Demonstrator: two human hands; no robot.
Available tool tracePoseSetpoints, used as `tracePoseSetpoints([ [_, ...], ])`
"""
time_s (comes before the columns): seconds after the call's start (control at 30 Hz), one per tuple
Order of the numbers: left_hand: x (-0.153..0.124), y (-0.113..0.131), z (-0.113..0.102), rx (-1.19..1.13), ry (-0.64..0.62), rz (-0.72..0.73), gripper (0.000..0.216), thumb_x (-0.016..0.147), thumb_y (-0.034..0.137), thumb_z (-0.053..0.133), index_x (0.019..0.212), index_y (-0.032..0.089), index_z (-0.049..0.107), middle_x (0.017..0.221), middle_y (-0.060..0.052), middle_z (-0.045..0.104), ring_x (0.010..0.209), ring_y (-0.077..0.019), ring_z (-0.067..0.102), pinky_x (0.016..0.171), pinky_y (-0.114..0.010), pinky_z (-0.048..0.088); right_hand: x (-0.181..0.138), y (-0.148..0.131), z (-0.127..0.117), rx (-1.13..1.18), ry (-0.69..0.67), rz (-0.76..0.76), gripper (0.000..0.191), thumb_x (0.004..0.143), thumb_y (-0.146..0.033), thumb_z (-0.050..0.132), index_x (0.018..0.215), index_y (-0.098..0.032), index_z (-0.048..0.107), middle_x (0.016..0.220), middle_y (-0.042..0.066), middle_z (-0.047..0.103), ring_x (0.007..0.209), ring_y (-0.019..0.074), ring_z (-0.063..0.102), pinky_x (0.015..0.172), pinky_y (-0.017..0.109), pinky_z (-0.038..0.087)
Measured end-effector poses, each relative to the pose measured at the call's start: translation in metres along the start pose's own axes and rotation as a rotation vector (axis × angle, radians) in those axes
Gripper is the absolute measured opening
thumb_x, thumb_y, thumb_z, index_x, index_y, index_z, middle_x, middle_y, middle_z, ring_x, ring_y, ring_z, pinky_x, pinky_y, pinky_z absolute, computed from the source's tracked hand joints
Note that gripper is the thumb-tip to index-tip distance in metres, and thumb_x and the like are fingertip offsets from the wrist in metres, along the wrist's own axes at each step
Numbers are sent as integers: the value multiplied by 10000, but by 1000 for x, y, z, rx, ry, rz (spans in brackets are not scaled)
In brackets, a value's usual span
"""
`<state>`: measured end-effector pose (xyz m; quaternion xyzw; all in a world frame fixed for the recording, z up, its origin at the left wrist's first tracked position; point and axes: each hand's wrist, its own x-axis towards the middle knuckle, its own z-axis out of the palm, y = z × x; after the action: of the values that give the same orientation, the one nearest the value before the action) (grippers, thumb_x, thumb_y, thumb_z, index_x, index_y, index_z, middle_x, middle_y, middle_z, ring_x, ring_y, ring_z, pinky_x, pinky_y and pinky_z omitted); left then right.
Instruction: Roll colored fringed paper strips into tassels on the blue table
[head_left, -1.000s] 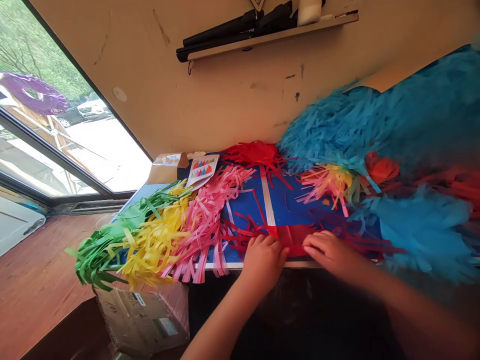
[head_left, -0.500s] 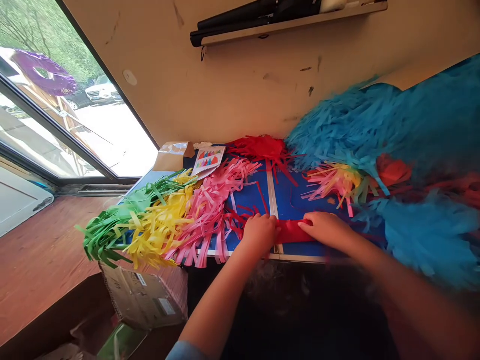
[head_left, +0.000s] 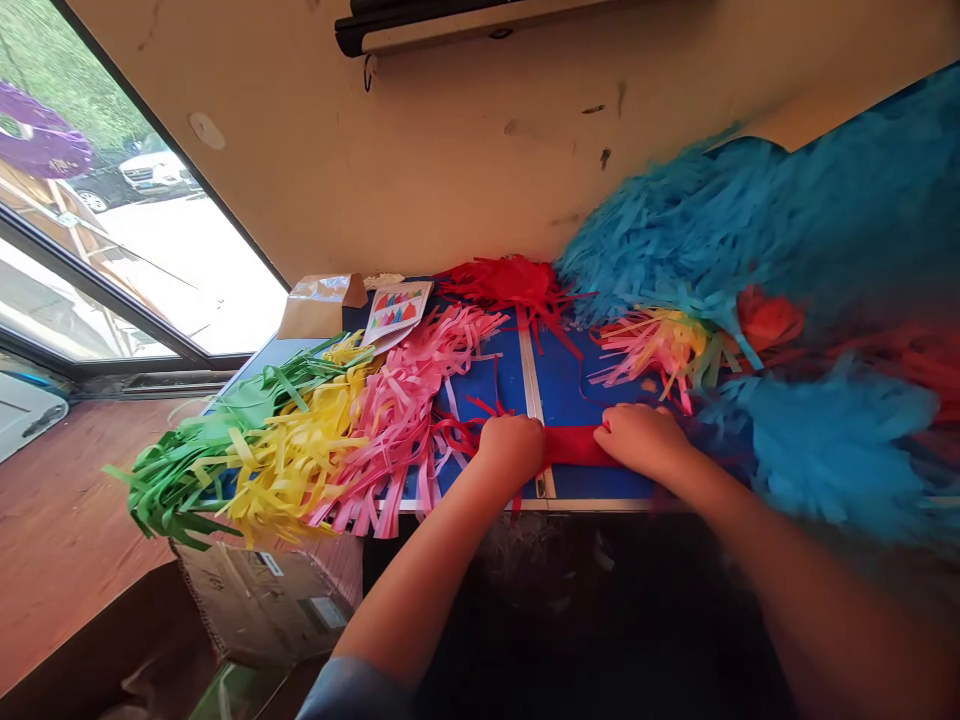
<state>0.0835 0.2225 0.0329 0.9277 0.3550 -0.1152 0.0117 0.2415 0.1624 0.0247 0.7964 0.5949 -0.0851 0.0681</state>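
Note:
A red fringed paper tassel [head_left: 574, 446] is stretched flat between my two hands, low over the front of the blue table [head_left: 566, 385]. My left hand [head_left: 512, 447] is closed round its left part, where cut red strips stick out beyond the fist. Its right part is gripped by my right hand [head_left: 643, 438], fingers curled. Left of my hands lie fringed tassels in pink [head_left: 409, 400], yellow [head_left: 300, 440] and green [head_left: 225, 430], side by side. Another red tassel [head_left: 510, 283] lies against the wall.
A large heap of blue fringe [head_left: 690, 230] fills the back right, with a smaller blue bunch [head_left: 840, 430] in front. Between them sits a multicoloured tassel [head_left: 664, 350]. A printed card [head_left: 397, 310] and brown envelope [head_left: 319, 305] lie back left. A cardboard box [head_left: 259, 600] stands below.
The camera view has shifted, so the scene sits further left and slightly higher. Both hands still hold the red tassel, with a slightly longer stretch showing between them.

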Motion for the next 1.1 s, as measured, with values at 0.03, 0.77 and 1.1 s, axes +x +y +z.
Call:
tracePoseSetpoints([
  [0.03, -1, 1, 1, 7, 12, 6, 250, 851, 158, 412, 982, 83, 611, 956, -159, 654, 895, -275, 624, 708, -363, 490, 1, 1, 0, 3, -5, -2, 315, 772, -265, 352, 806, -147, 642, 890, 120, 646, 863, 257, 575, 706, 362, 359],
  [0.77, -37, 23, 4, -80, 467, -37, 426, 884, 281, 393, 1263, 91, 431, 1353, -145, 429, 1227, -253, 413, 985, -400, 375, 4, -8, -5, -116, 118, 25, 303, 763, -151, 431, 1054, -132, 515, 978, 152, 622, 987, 299, 543, 800, 445, 343],
  [1.1, -27, 49, 44, -153, 202, 62, 957, 774, 731, 261, 1359, -27, 273, 1438, -231, 182, 1348, -323, 138, 1068, -438, 265, 8, -6, -1, -109, 78, 33, 335, 773, -153, 400, 1091, -110, 497, 1031, 171, 610, 999, 303, 548, 816, 455, 351],
])
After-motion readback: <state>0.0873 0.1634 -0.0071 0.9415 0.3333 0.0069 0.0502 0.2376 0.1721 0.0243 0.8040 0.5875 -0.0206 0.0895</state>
